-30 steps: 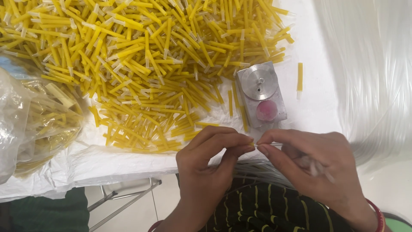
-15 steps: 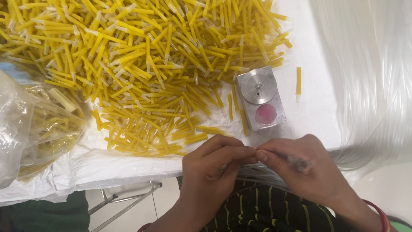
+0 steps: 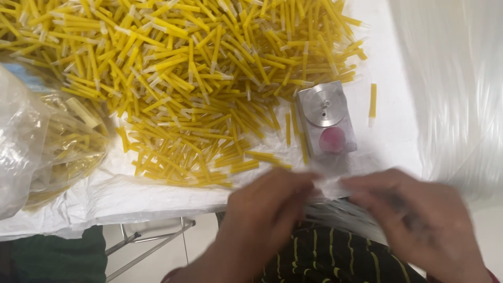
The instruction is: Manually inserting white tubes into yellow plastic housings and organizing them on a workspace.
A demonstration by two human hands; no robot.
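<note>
Both hands have blurred with motion since half a second ago, when they showed sharply at the near edge of the table. The left hand (image 3: 267, 220) and the right hand (image 3: 414, 215) sit a little farther apart now, fingertips pointing toward each other over a bundle of thin clear strands (image 3: 340, 215) that runs across the person's lap. Earlier the fingertips nearly met in a pinch; now there is a small gap between them, and the blur hides whether either hand actually grips the strands or anything else.

The small metal block (image 3: 326, 119) with its round silver top and pink spot stands just beyond the hands, in the same place as before. The heap of yellow tubes (image 3: 188, 78) spreads over the far left of the white table cover (image 3: 141, 196), unchanged. One stray yellow tube (image 3: 372, 105) lies right of the block. A clear plastic bag (image 3: 36, 141) of more tubes rests at the left edge.
</note>
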